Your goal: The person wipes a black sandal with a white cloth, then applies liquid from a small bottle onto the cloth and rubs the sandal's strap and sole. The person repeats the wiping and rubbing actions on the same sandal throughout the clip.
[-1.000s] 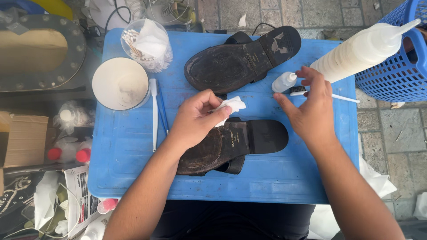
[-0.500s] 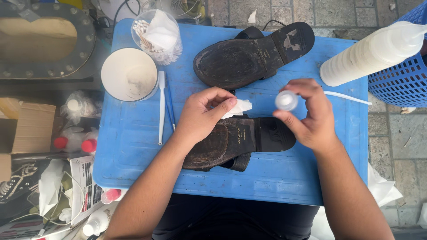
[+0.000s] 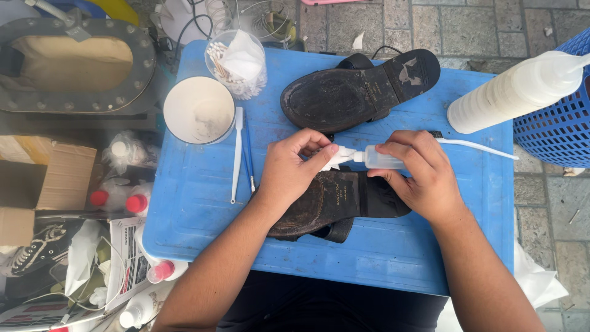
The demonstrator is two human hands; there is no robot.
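My left hand (image 3: pixel 295 169) pinches a small white cotton pad (image 3: pixel 340 157) above a black sandal (image 3: pixel 332 206) lying sole up on a blue plastic table (image 3: pixel 203 215). My right hand (image 3: pixel 421 175) holds a small clear squeeze bottle (image 3: pixel 382 158) on its side, its nozzle touching the pad. A second black sandal (image 3: pixel 359 89) lies sole up farther back on the table.
A white cup (image 3: pixel 198 109), a white brush (image 3: pixel 236 154) and a clear tub of cotton swabs (image 3: pixel 238 61) sit at the table's left. A large white squeeze bottle (image 3: pixel 516 92) lies at the right beside a blue basket (image 3: pixel 553 123). Bottles and boxes clutter the ground at left.
My right hand picked up the small bottle, tipped it sideways and brought its nozzle to the pad in my left hand. The view moved closer.
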